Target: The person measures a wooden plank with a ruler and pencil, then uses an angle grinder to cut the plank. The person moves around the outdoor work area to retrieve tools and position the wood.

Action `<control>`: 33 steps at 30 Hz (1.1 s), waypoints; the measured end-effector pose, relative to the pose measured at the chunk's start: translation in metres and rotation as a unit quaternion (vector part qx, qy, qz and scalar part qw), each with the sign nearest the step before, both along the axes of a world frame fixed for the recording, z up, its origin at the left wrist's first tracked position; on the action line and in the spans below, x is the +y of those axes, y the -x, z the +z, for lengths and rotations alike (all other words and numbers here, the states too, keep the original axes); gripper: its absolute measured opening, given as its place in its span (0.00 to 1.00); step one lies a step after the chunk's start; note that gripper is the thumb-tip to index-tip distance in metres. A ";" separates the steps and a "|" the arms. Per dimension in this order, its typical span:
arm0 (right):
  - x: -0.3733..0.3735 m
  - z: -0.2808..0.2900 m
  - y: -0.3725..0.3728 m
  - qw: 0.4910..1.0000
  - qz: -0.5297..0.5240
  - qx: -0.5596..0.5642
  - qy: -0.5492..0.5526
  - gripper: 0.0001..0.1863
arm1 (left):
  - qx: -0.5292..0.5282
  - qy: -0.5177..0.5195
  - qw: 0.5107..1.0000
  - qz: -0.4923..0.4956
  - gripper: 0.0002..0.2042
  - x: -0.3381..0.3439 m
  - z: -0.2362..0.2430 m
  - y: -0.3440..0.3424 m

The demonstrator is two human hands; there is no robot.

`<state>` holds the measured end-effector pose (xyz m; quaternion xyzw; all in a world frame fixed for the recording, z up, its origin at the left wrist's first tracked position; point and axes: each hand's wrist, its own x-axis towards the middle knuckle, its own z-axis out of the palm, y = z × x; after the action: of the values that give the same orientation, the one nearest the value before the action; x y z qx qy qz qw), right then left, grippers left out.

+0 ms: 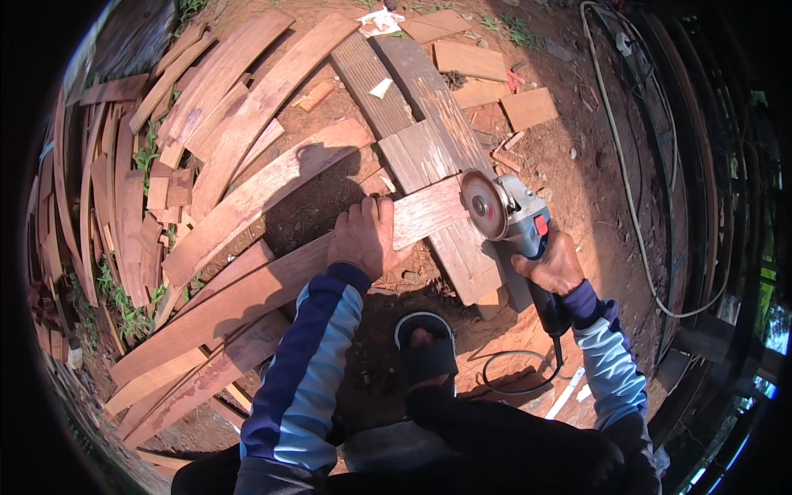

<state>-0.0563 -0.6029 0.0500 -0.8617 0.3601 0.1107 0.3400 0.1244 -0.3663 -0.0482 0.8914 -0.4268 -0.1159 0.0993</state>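
Note:
A long reddish plank (285,276) runs from the lower left up to the middle, its far end lying across crossed support boards (421,153). My left hand (367,237) is clamped over the plank near that end, fingers curled round its far edge. In my right hand (553,264) is an angle grinder (520,223), gripped by its body just behind the red switch. The grinder's round disc (484,205) stands on edge at the plank's end; whether it touches the wood or spins I cannot tell.
Many loose planks (223,124) lie heaped on the left. Short offcuts (470,62) are scattered at the far side. The grinder's black cord (520,392) loops on the reddish soil, and a pale cable (615,140) curves along the right. My sandalled foot (425,338) is below the boards.

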 end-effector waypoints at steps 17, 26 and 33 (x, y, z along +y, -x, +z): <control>-0.001 -0.008 0.003 0.998 0.021 -0.062 0.020 0.29 | -0.003 -0.009 1.000 -0.004 0.32 0.000 0.001 -0.001; 0.001 0.002 -0.004 1.000 -0.004 0.003 -0.004 0.32 | -0.012 -0.006 1.000 -0.005 0.31 0.001 0.000 -0.001; -0.001 -0.006 -0.001 0.998 0.024 -0.051 0.030 0.30 | -0.010 0.007 1.000 -0.005 0.30 0.000 -0.001 0.000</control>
<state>-0.0554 -0.6042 0.0442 -0.8844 0.3243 0.0640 0.3293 0.1249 -0.3663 -0.0496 0.8894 -0.4333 -0.1044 0.1010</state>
